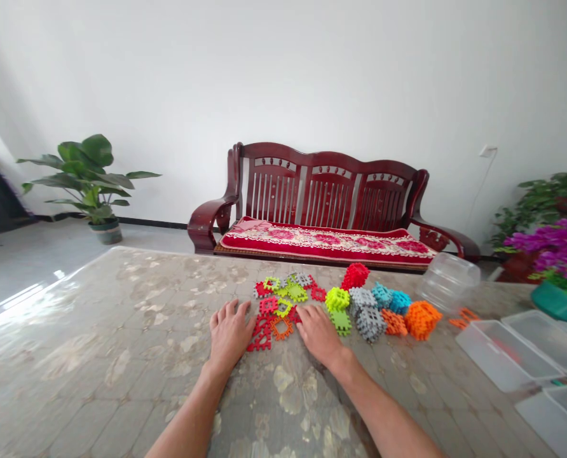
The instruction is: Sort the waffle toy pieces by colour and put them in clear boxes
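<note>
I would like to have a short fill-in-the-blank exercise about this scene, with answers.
1. The left hand is palm ____.
2. The grey blocks lie nearer the ____ hand.
3. The assembled block farthest from the person is ____.
4. The bench back shows ____ slatted panels.

Missing words: down; right; red; three.

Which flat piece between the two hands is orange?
The open-centred piece just right of the nearest red pieces; its neighbours are red or yellow-green.
</note>
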`<state>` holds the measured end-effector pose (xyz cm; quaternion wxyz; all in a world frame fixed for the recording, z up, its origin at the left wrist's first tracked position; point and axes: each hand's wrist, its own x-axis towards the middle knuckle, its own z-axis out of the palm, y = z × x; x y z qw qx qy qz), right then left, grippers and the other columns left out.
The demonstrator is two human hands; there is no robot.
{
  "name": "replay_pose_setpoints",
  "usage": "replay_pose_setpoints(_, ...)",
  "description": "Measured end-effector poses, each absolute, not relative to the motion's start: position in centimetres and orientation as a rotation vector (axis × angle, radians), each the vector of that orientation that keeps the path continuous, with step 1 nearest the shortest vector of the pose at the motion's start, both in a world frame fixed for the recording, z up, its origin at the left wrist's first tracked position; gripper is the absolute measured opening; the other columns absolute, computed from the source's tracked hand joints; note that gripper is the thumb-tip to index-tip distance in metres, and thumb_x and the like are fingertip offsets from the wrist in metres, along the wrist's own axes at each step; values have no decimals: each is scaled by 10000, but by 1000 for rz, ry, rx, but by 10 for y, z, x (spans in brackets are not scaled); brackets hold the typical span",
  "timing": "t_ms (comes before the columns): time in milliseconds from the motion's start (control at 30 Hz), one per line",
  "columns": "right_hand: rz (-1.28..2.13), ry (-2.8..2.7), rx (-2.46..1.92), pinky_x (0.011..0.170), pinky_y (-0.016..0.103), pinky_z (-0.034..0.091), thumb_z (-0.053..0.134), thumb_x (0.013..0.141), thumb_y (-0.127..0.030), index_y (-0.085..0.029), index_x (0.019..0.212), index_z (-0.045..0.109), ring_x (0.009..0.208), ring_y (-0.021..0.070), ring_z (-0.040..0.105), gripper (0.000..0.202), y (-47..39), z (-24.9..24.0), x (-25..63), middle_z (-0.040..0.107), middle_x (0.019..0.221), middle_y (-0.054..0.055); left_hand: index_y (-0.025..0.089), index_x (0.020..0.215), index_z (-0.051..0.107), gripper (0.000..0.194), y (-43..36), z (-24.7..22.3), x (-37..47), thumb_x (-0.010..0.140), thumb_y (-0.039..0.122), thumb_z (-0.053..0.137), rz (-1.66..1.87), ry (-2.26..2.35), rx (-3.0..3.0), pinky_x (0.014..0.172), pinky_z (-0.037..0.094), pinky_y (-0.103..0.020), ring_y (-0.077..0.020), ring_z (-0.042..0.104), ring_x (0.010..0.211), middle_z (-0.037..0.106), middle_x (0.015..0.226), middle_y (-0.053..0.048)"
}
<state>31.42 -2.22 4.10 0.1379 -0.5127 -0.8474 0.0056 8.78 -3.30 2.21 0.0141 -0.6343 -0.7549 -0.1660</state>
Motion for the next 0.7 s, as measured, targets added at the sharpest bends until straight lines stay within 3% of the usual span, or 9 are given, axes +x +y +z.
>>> replay_pose_setpoints(133,100,-2318,-1483,967,361,455,383,957,-147,-190,1232,616,1066,223,611,364,-17,41,320,691,1123,105,264,1291,612,425,-33,22,88,904,392,495,-531,-2345,-1983,1083,287,-457,-300,458,1281,541,1394,-113)
replay_pose_setpoints(333,425,-2019,-1660,980,305,445,372,911,-116,-186,1204,660,1119,193,630,417,-11,42,329,697,1198,77,273,1291,610,418,-34,26,88,907,395,499,-508,-2368,-1973,1085,287,-448,-289,466,1276,536,1402,-107)
replay_pose_setpoints(500,406,-2138,-1631,969,325,444,491,910,-252,-171,1137,681,1091,226,617,307,-19,41,330,692,1128,103,266,1285,614,416,-35,28,89,907,399,503,-504,-2360,-1975,1074,301,-438,-286,480,1257,537,1398,-110)
replay_pose_setpoints(567,388,-2171,-1612,985,335,435,585,861,-306,-163,1188,652,1114,242,598,363,-25,42,327,665,1173,110,267,1288,613,418,-35,26,89,906,397,503,-502,-2356,-1971,1075,300,-442,-290,475,1265,539,1396,-110)
replay_pose_setpoints(700,256,-2298,-1646,987,365,424,642,796,-270,-185,1195,638,1119,270,574,408,-32,47,319,650,1182,114,269,1295,608,421,-33,23,88,906,385,499,-509,-2341,-1972,1085,292,-449,-291,466,1282,540,1400,-106)
